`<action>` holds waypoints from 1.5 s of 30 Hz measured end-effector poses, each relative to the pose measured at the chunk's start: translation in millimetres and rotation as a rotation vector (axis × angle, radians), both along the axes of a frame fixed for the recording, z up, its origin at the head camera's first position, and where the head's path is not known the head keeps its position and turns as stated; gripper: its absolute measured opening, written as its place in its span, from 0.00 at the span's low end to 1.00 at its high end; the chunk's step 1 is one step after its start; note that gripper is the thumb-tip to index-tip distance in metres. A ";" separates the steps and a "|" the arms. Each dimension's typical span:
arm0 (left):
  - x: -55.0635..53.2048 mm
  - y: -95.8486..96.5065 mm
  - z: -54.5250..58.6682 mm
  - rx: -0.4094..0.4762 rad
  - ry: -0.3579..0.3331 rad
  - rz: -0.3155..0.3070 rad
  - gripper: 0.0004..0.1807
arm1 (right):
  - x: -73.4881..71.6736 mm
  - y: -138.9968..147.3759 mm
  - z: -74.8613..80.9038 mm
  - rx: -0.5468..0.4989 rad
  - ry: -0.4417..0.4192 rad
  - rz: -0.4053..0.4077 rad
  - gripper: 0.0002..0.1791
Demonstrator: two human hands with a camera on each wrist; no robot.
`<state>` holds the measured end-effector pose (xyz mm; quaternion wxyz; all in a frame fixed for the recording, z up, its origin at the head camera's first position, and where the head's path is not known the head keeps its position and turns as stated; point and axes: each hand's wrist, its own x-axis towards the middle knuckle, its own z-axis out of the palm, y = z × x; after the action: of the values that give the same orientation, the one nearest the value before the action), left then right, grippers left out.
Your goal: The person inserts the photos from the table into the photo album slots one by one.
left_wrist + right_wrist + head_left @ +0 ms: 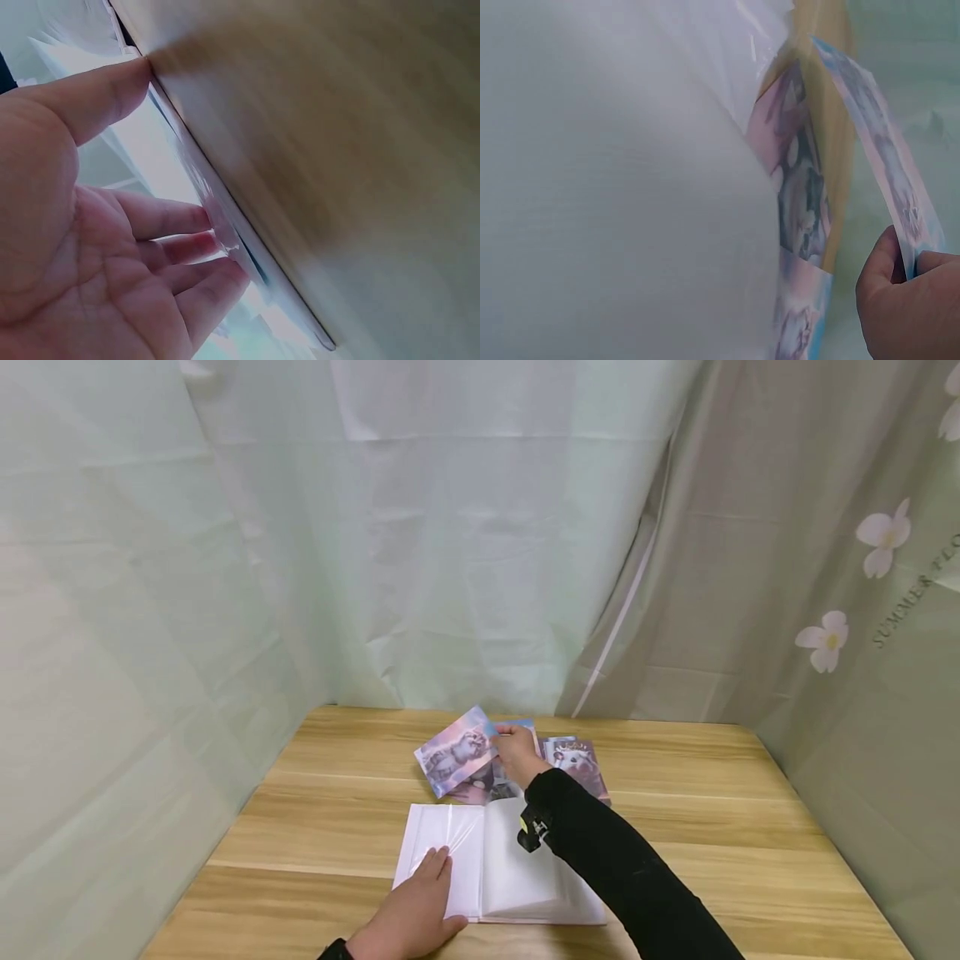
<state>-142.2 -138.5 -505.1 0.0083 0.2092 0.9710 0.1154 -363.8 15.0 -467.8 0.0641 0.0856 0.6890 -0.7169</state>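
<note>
An open photo album (521,872) with white pages lies on the table. My left hand (416,906) rests on its left page near the lower edge, fingers extended. In the left wrist view, its fingertips (225,274) touch the clear plastic sleeve on that page. Beyond the album, my right hand (517,756) pinches a picture card (453,752) by one end between thumb and fingers. The card, pink and blue with a printed animal picture, is raised and tilted in the right wrist view. Album pages fill much of that view.
Behind the album, more picture cards (577,760) lie overlapping on the wooden table (712,827). Some of them are partly hidden by the right hand and the held card. Pale curtains (465,543) hang around the back and sides of the table.
</note>
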 end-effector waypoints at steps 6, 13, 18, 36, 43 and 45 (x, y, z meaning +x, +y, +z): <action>-0.1 0.4 0.4 -0.003 -0.004 -0.001 0.46 | 0.0 4.7 -5.6 0.061 -0.009 -0.015 0.12; 0.7 0.9 4.8 -0.006 -0.003 0.001 0.45 | -2.1 11.5 -10.8 0.061 -0.020 -0.025 0.14; 0.7 0.5 4.8 -0.005 0.005 -0.006 0.45 | -1.2 14.8 -11.4 0.092 -0.031 0.006 0.14; -0.9 -1.1 3.7 -0.019 -0.045 0.008 0.46 | -1.9 20.1 -17.2 0.201 0.022 0.100 0.13; -0.5 -0.5 2.8 -0.018 -0.028 -0.002 0.46 | -10.6 20.9 -17.4 0.335 0.076 0.152 0.13; -0.7 -0.8 2.3 -0.019 -0.015 -0.005 0.45 | -12.4 20.9 -17.6 0.369 0.104 0.158 0.13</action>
<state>-142.9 -139.4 -502.9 0.0177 0.2107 0.9714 0.1076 -376.2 35.8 -485.4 0.0677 0.0042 0.8156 -0.5747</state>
